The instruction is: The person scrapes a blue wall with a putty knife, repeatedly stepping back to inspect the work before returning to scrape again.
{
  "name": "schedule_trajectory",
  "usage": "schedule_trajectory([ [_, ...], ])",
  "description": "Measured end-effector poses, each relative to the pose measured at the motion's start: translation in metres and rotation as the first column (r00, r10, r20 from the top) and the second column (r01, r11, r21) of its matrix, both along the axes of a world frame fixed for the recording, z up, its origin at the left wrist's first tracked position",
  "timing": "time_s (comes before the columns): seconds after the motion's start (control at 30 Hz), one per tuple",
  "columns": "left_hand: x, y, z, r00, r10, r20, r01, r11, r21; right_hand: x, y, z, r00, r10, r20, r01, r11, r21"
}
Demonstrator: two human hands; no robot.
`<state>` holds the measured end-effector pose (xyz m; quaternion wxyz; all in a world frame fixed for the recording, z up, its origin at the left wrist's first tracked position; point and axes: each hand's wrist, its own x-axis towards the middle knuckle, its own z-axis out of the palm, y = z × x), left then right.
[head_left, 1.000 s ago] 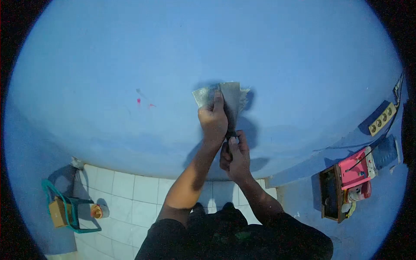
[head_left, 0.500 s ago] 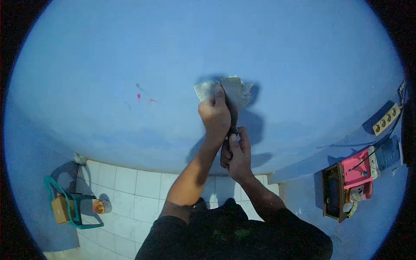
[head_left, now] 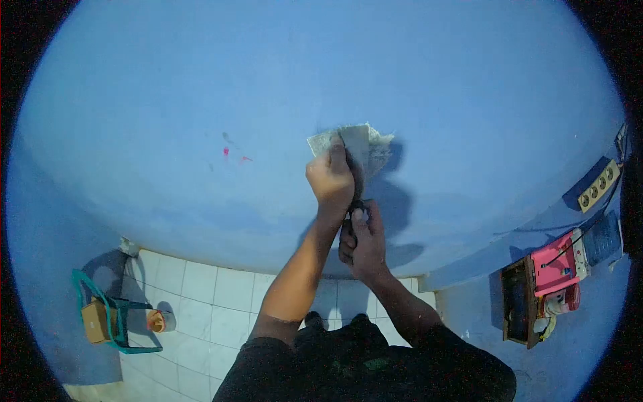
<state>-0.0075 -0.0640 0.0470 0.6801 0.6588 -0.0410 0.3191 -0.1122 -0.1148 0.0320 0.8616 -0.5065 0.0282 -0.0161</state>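
Observation:
A putty knife with a wide, flared blade (head_left: 360, 144) lies against the blue wall (head_left: 201, 80). My left hand (head_left: 331, 179) is closed around its upper part, the thumb stretched up along the blade. Just below, my right hand (head_left: 364, 241) grips the dark handle end (head_left: 358, 206) between thumb and fingers. A rough whitish patch (head_left: 383, 142) with ragged edges shows on the wall at the blade's right side. Part of it is hidden behind the blade.
Red marks (head_left: 226, 152) dot the wall to the left. On the tiled floor (head_left: 231, 325) stand a green chair (head_left: 120, 325) with a cardboard box (head_left: 98, 320) and a small tub (head_left: 157, 321). At right are a power strip (head_left: 598, 186) and a wooden cabinet (head_left: 517, 301) with a pink item (head_left: 554, 264).
The putty knife has shifted slightly down and left against the wall, and more of the whitish patch shows at its right. Both hands keep their grip. The camera view has moved a little.

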Motion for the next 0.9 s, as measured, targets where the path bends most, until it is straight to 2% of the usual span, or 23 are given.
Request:
schedule_trajectory([
  [0.07,-0.005,0.003,0.005,0.986,-0.142,-0.085,0.131,0.984,-0.118,-0.002,-0.003,-0.001,1.000,0.019,-0.004,-0.019,0.999,-0.026],
  [0.13,-0.009,0.001,-0.007,0.986,-0.128,-0.109,0.114,0.985,-0.127,-0.002,-0.002,-0.010,0.999,-0.034,-0.023,0.031,0.995,-0.098],
  [0.2,-0.004,0.002,-0.011,0.986,-0.117,-0.116,0.102,0.986,-0.130,0.000,-0.003,-0.004,1.000,-0.021,-0.020,0.019,0.996,-0.090],
  [0.27,-0.004,0.008,0.012,0.999,0.030,0.011,-0.032,0.993,0.111,0.003,-0.003,0.006,1.000,-0.013,-0.027,0.011,0.996,-0.087],
  [0.33,-0.008,0.007,0.020,0.998,0.029,0.064,-0.034,0.997,0.069,0.005,-0.001,0.015,0.999,0.040,0.027,-0.040,0.999,-0.001],
  [0.4,-0.009,0.006,0.018,0.990,0.040,0.135,-0.045,0.998,0.036,-0.002,0.002,0.002,1.000,0.009,-0.006,-0.009,0.999,-0.033],
  [0.47,-0.015,0.002,0.011,1.000,0.015,-0.001,-0.015,0.999,-0.036,0.000,0.006,0.000,0.999,-0.021,-0.025,0.020,0.998,-0.063],
  [0.53,-0.009,0.005,0.015,0.998,0.042,0.049,-0.042,0.999,-0.003,0.004,0.007,0.002,0.999,-0.035,0.003,0.035,0.998,-0.057],
  [0.6,-0.001,0.009,0.025,0.998,-0.025,-0.057,0.022,0.999,-0.045,0.009,0.005,0.005,0.999,-0.019,0.046,0.022,0.998,-0.060],
  [0.67,-0.009,0.007,0.010,0.999,0.010,-0.041,-0.011,1.000,-0.028,0.006,0.004,0.005,0.995,0.003,0.104,0.004,0.998,-0.066],
  [0.73,-0.007,0.008,0.009,0.999,0.042,-0.003,-0.042,0.999,0.004,-0.003,0.008,-0.001,1.000,-0.005,-0.012,0.005,0.999,-0.034],
  [0.8,-0.004,0.009,0.012,0.991,0.094,0.094,-0.102,0.991,0.084,0.004,0.011,0.004,1.000,-0.020,0.013,0.021,0.998,-0.055],
  [0.83,-0.005,0.011,0.021,0.995,0.033,-0.090,-0.025,0.995,0.092,0.003,0.012,0.004,0.999,-0.032,0.015,0.033,0.995,-0.090],
  [0.9,-0.008,0.013,0.016,0.997,0.047,-0.063,-0.042,0.996,0.084,0.003,0.011,0.000,1.000,-0.013,0.024,0.015,0.996,-0.087],
])
